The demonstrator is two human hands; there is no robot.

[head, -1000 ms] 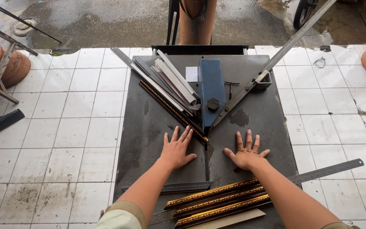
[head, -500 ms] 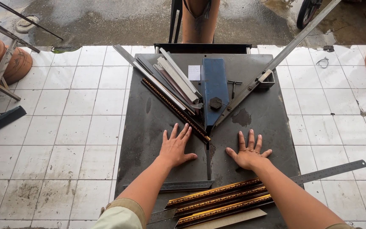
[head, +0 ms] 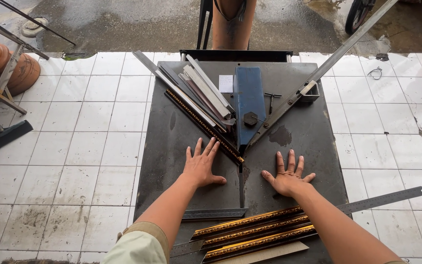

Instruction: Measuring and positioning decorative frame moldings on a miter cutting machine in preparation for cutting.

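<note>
Dark metal counter (head: 172,146) on white tiled floor (head: 74,146). Blue cutter block (head: 249,102) at centre back, a fence arm running off each side in a V. Ornate dark-gold moulding strip (head: 203,124) lies along the left fence; three cut gold lengths (head: 255,232) at the near edge. Left hand (head: 202,165) flat, grip wide, holding nothing, fingertips beside the strip. Right hand (head: 287,177) flat, splayed, empty.
</note>
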